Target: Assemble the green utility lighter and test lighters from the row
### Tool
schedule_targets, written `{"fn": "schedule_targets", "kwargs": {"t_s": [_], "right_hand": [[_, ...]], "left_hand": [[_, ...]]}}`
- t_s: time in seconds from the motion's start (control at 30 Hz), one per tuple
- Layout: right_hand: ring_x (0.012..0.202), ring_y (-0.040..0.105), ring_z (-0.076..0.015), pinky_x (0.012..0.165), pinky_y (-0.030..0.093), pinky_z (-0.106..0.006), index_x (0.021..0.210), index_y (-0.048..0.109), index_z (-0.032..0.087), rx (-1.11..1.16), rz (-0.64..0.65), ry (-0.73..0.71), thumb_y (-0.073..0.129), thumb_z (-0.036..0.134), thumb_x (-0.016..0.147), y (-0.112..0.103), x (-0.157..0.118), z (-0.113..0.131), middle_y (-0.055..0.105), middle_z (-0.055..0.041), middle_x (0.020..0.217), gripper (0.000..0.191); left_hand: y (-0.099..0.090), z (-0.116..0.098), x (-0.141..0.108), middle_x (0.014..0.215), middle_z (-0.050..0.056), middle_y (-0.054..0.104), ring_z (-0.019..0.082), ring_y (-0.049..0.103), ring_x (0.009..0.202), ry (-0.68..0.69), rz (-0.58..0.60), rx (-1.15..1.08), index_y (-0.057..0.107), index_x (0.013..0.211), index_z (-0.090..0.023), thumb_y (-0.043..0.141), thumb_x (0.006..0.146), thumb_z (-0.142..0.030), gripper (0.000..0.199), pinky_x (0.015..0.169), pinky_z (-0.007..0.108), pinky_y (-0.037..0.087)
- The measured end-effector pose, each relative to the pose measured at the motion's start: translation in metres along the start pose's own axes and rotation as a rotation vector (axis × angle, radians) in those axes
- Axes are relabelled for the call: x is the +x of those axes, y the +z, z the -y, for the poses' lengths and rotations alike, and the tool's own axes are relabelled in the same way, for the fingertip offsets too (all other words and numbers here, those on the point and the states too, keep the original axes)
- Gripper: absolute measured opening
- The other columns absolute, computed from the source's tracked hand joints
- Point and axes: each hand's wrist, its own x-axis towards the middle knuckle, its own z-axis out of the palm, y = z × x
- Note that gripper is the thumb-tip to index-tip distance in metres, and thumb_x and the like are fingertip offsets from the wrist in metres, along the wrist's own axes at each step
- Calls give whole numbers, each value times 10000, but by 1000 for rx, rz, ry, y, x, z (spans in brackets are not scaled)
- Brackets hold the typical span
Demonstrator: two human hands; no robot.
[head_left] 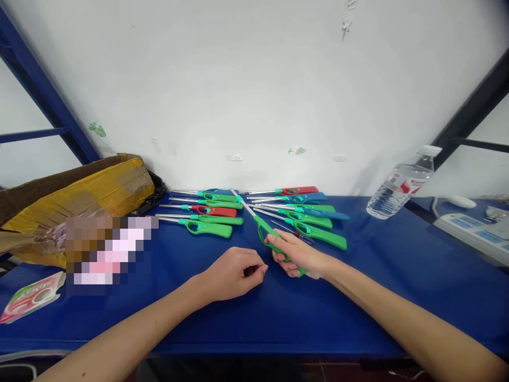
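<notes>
My right hand (296,253) is closed around the handle of a green gas lighter (260,222). A finger is at its trigger loop, and its metal barrel points up and to the left. My left hand (234,273) rests on the blue table with fingers curled and thumb and forefinger near each other; nothing shows in it. Behind my hands lie two groups of lighters: on the left, several green ones (210,228), a red one (220,211) and a blue one; on the right, more green ones (322,234), blue ones (306,198) and a red one (302,190).
A thin screwdriver-like tool (305,237) lies by my right hand. A taped, open cardboard box (79,185) and a torn label card (34,297) are at left, near a blurred patch. At right are a water bottle (403,183) and a power strip (473,231).
</notes>
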Motion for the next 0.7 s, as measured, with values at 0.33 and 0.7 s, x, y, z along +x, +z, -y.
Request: {"fn": "schedule_targets", "kwargs": {"t_s": [0.33,0.7], "right_hand": [[397,269,-15,355,246,-137,1005,391,265,-38,92,-86,511,650,900,1,-5,-1,394,107,665,416],[399,285,-16,355,260,-139,1017,414,258,-106,207,-94,501,591,935,-1,-9,-1,400,103,670,353]], "left_hand": [[-4,13,6,689,26,656,141,584,619,-321,-303,-65,673,788,-158,486,939,-329,295,613,258,419],[-12,12,13,781,30,618,156,592,732,-417,-515,-733,623,1182,-149,538,915,-552,491,661,261,478]]}}
